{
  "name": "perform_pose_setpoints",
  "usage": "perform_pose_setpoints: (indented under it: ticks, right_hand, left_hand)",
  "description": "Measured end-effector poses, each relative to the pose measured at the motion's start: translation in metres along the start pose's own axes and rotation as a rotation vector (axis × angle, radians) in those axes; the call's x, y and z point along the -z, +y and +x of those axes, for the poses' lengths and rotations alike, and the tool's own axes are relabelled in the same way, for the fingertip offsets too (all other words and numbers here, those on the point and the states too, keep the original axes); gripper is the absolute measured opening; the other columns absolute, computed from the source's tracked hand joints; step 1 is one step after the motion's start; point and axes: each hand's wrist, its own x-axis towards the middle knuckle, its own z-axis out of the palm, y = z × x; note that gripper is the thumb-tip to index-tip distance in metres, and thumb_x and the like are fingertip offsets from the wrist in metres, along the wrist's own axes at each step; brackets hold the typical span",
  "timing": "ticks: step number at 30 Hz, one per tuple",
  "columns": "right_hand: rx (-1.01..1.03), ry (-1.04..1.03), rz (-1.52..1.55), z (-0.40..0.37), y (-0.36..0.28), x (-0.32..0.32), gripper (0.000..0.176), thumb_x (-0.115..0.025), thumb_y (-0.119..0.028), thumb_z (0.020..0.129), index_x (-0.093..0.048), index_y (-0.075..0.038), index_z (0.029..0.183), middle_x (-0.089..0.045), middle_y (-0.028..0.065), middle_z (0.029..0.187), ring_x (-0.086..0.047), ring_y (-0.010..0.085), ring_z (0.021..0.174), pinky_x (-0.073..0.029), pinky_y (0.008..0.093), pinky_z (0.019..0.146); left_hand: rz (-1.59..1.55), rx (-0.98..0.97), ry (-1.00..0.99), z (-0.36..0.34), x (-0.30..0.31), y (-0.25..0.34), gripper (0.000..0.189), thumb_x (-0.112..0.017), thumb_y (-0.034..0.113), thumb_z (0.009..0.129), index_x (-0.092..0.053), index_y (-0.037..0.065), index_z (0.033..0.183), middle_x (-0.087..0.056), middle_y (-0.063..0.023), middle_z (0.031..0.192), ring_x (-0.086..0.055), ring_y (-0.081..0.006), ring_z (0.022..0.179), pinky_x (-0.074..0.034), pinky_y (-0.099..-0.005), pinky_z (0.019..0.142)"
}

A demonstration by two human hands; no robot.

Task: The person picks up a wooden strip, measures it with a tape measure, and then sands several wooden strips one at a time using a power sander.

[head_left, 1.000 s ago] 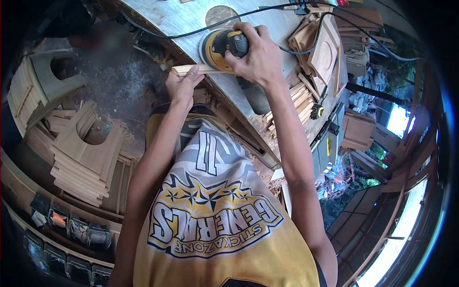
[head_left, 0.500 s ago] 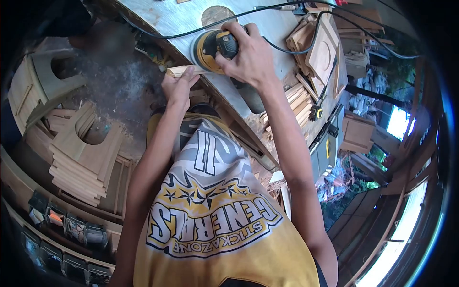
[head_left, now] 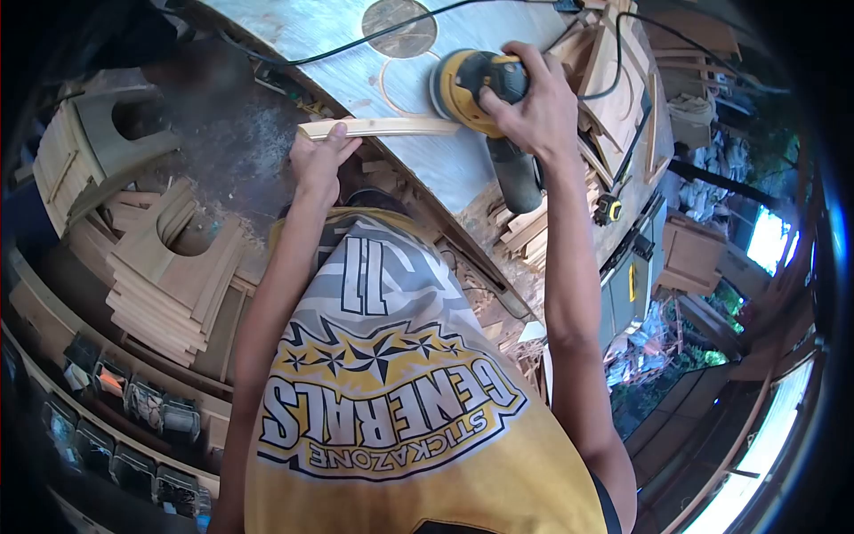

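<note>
My right hand [head_left: 538, 111] is wrapped round a yellow and black orbital sander [head_left: 476, 84], whose pad is tilted at the far end of a thin wooden strip [head_left: 400, 127]. A dark dust canister [head_left: 514, 173] hangs off the sander toward me. My left hand [head_left: 322, 160] pinches the strip's near end, thumb on top, just off the workbench edge. The strip lies across the pale, dusty bench top [head_left: 338, 40]. The sander's black cord [head_left: 391, 34] runs over the bench.
A stack of wooden panels with curved cutouts [head_left: 169, 285] stands at lower left. Wooden pieces [head_left: 614, 98] are piled on the bench's right, near a yellow tape measure [head_left: 608, 210]. Small black bins [head_left: 147, 409] line a shelf at lower left.
My right hand has moved the sander rightward along the strip, uncovering most of its length. My left hand keeps its hold on the near end. The view has shifted slightly.
</note>
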Motion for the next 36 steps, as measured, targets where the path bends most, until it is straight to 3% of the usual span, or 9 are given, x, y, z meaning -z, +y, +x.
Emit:
perform_pose_setpoints:
  ticks: [5, 7, 11, 13, 16, 18, 23, 29, 36]
  right_hand:
    - [0.049, -0.032, 0.004, -0.002, -0.016, -0.005, 0.053, -0.073, -0.034, 0.071, -0.062, -0.019, 0.120, -0.061, 0.0154, 0.102, -0.066, 0.0376, 0.091, -0.054, 0.0442, 0.081]
    - [0.087, -0.056, 0.013, -0.002, -0.018, -0.009, 0.055, -0.072, -0.036, 0.069, -0.062, -0.022, 0.121, -0.059, 0.0195, 0.100, -0.066, 0.0395, 0.084, -0.054, 0.0481, 0.076]
    - [0.102, -0.013, -0.006, 0.005, -0.015, 0.005, 0.056, -0.071, -0.036, 0.068, -0.061, -0.022, 0.122, -0.059, 0.0202, 0.100, -0.066, 0.0407, 0.086, -0.054, 0.0488, 0.078]
    - [0.103, -0.011, -0.025, 0.014, -0.012, 0.017, 0.056, -0.075, -0.034, 0.069, -0.062, -0.019, 0.121, -0.061, 0.0158, 0.099, -0.065, 0.0366, 0.093, -0.053, 0.0447, 0.084]
    - [0.101, -0.074, 0.043, 0.017, -0.019, 0.037, 0.057, -0.075, -0.026, 0.067, -0.059, -0.010, 0.120, -0.059, 0.0208, 0.099, -0.062, 0.0399, 0.092, -0.052, 0.0460, 0.081]
    - [0.165, -0.082, 0.021, 0.016, -0.003, 0.020, 0.057, -0.072, -0.036, 0.067, -0.062, -0.020, 0.121, -0.061, 0.0186, 0.099, -0.066, 0.0395, 0.086, -0.055, 0.0471, 0.079]
    - [0.102, -0.183, 0.024, 0.006, -0.010, -0.003, 0.056, -0.074, -0.033, 0.069, -0.061, -0.018, 0.122, -0.062, 0.0168, 0.101, -0.065, 0.0375, 0.094, -0.053, 0.0450, 0.085]
    - [0.123, -0.204, -0.108, 0.008, -0.016, -0.014, 0.054, -0.073, -0.034, 0.069, -0.062, -0.020, 0.120, -0.061, 0.0170, 0.099, -0.066, 0.0375, 0.089, -0.054, 0.0450, 0.081]
    - [0.058, -0.146, -0.015, 0.015, 0.007, -0.001, 0.061, -0.071, -0.034, 0.067, -0.060, -0.022, 0.125, -0.060, 0.0211, 0.101, -0.066, 0.0405, 0.086, -0.054, 0.0476, 0.077]
  left_hand:
    - [-0.009, -0.026, 0.084, 0.000, -0.007, 0.000, 0.030, -0.061, -0.001, 0.094, -0.049, -0.002, 0.122, -0.064, -0.0165, 0.108, -0.068, -0.0267, 0.096, -0.062, -0.0409, 0.084]
    - [-0.018, -0.031, 0.096, -0.001, -0.009, 0.001, 0.028, -0.061, 0.000, 0.094, -0.050, -0.003, 0.120, -0.064, -0.0170, 0.107, -0.069, -0.0275, 0.095, -0.063, -0.0405, 0.083]
    - [0.030, -0.014, 0.124, 0.004, -0.013, 0.006, 0.026, -0.063, 0.000, 0.093, -0.051, -0.006, 0.116, -0.064, -0.0188, 0.106, -0.070, -0.0287, 0.090, -0.064, -0.0387, 0.078]
    - [0.048, -0.018, 0.132, 0.003, -0.012, 0.005, 0.027, -0.063, 0.000, 0.093, -0.051, -0.007, 0.115, -0.064, -0.0193, 0.106, -0.070, -0.0291, 0.089, -0.064, -0.0382, 0.077]
    - [0.017, -0.033, 0.145, 0.006, -0.015, 0.004, 0.027, -0.065, 0.000, 0.092, -0.051, -0.007, 0.114, -0.064, -0.0195, 0.106, -0.071, -0.0299, 0.088, -0.065, -0.0384, 0.076]
    - [0.035, -0.020, 0.158, 0.006, -0.014, 0.004, 0.028, -0.066, 0.000, 0.092, -0.051, -0.007, 0.115, -0.064, -0.0197, 0.106, -0.071, -0.0304, 0.088, -0.065, -0.0390, 0.075]
    - [0.007, -0.028, 0.141, 0.008, -0.010, 0.000, 0.028, -0.065, 0.000, 0.092, -0.051, -0.008, 0.115, -0.064, -0.0193, 0.105, -0.071, -0.0307, 0.089, -0.065, -0.0392, 0.076]
    - [0.036, -0.014, 0.165, 0.000, -0.018, 0.002, 0.027, -0.065, 0.002, 0.093, -0.051, -0.006, 0.114, -0.064, -0.0182, 0.105, -0.071, -0.0305, 0.090, -0.064, -0.0397, 0.078]
    - [0.032, -0.029, 0.175, -0.003, -0.011, -0.006, 0.021, -0.068, 0.004, 0.091, -0.055, 0.000, 0.108, -0.065, -0.0146, 0.102, -0.071, -0.0280, 0.091, -0.063, -0.0390, 0.081]
